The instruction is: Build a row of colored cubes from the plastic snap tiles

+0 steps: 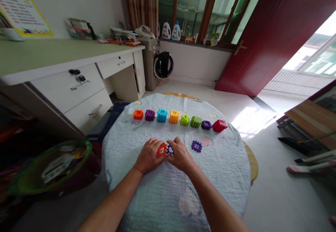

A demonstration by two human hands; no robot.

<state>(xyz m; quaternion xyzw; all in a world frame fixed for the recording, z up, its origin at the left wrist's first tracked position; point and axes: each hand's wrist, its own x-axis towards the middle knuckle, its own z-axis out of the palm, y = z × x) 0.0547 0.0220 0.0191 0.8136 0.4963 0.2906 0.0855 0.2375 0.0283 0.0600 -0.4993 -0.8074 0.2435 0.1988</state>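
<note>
Over the middle of the table, my left hand point(150, 156) is closed on an orange notched building tile point(162, 150) with a window pattern. My right hand point(180, 155) pinches a purple notched tile point(170, 150) with a rounded cut-out. The two tiles meet edge to edge; whether they are locked together I cannot tell. To the right of my right hand lies a loose purple window tile point(196, 146), flat on the cloth. Fingers hide the outer parts of both held tiles.
A row of several coloured stacks of tiles crosses the far half of the cloth-covered table point(147, 204), from an orange stack point(138, 114) to a red one point(219, 125). A basket point(86, 162) stands at the left, a desk point(78, 58) behind it, a red door point(262, 35) at the right.
</note>
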